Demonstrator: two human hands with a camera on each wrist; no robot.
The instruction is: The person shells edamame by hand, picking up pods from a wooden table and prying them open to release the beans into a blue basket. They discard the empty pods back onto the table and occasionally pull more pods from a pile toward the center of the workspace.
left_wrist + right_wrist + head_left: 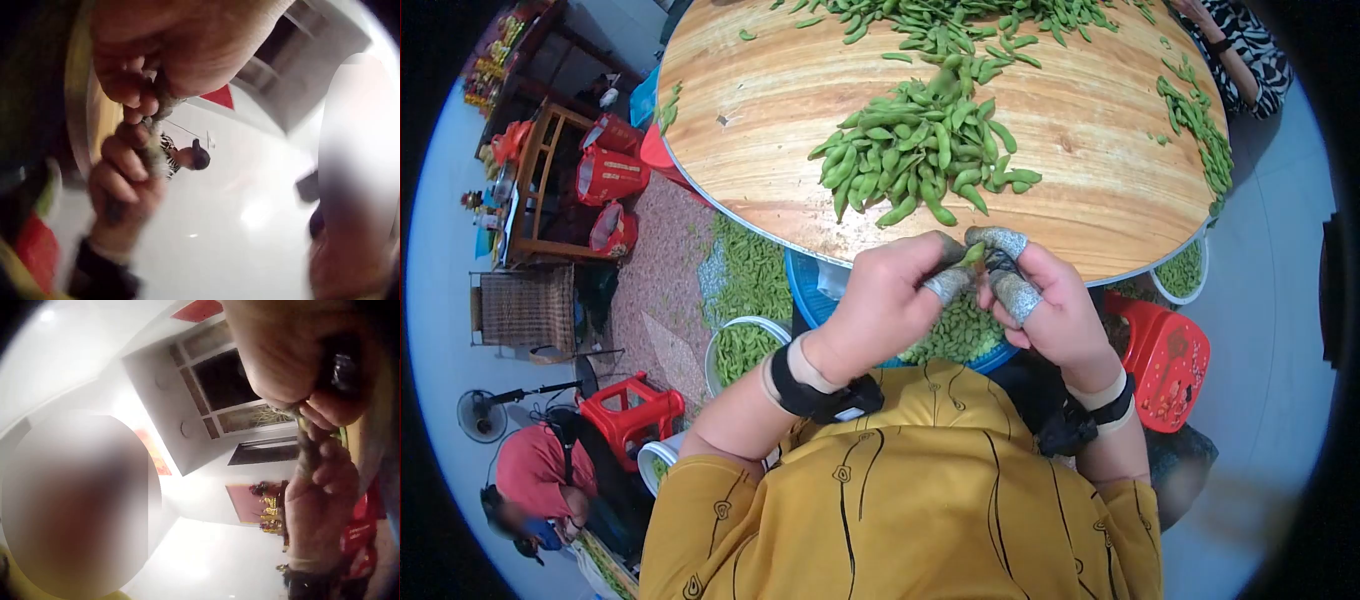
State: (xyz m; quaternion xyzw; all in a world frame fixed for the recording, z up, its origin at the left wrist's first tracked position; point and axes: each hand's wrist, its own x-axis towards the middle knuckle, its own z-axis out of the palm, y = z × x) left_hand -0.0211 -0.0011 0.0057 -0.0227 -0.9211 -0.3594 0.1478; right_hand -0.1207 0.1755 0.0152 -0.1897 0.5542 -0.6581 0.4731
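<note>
Just off the near edge of a round wooden table (750,120), two hands meet at a green soybean pod (973,254). My left hand (885,300) pinches it between thumb and forefinger. The right hand (1055,305) grips its other side, fingers curled. Grey tape wraps several fingertips. Both wrist views show the hands (125,175) close together, with the pod mostly hidden by fingers. On the table beyond lies a heap of pods (910,150). Below the hands, shelled beans (960,335) fill a blue basin (802,280).
More pods lie at the table's far side and right edge (1200,130). Buckets of pods (745,350) stand left, beside pods spread on the floor. A red stool (1165,365) is at right. Another person (1250,60) sits at the upper right, one (550,470) at lower left.
</note>
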